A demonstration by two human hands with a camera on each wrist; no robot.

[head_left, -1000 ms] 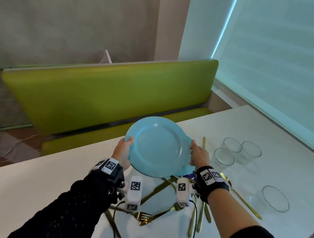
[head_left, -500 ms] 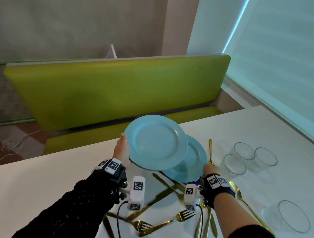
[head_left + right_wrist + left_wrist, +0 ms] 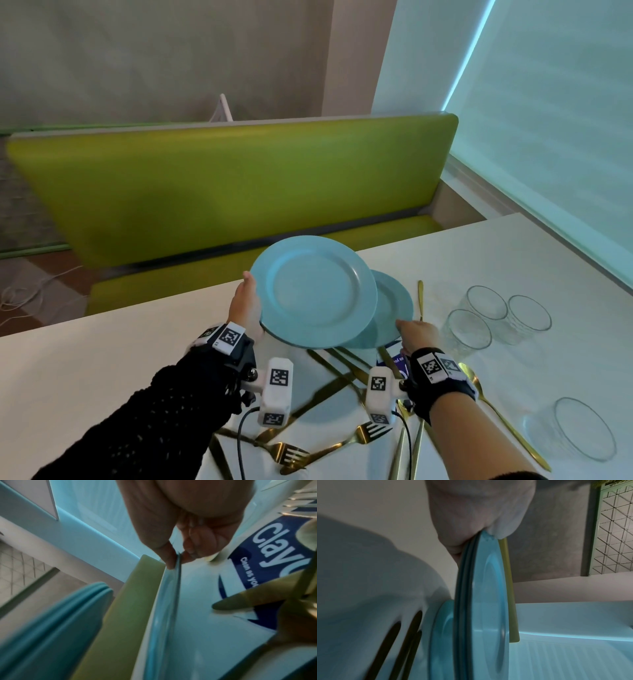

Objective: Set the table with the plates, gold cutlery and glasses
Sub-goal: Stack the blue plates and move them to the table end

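My left hand (image 3: 251,308) grips the left rim of a stack of light blue plates (image 3: 313,291) and holds it above the white table (image 3: 85,370). The left wrist view shows its thumb (image 3: 501,524) on top of the stacked rims (image 3: 467,601). A single blue plate (image 3: 392,308) sits lower to the right, partly under the stack. My right hand (image 3: 406,329) pinches its near rim (image 3: 171,595) between thumb (image 3: 163,553) and fingertips. Gold cutlery (image 3: 318,397) lies scattered below the plates. Three glasses (image 3: 467,330) stand to the right.
A fourth glass (image 3: 579,433) sits near the table's right front edge, with a gold spoon (image 3: 496,414) beside it. A white and blue printed packet (image 3: 274,545) lies under the right hand. A green bench (image 3: 222,192) runs behind the table's far edge.
One second ago both hands held the plates together. My right hand has since drawn one plate down and to the right, while the left hand keeps the stack raised.
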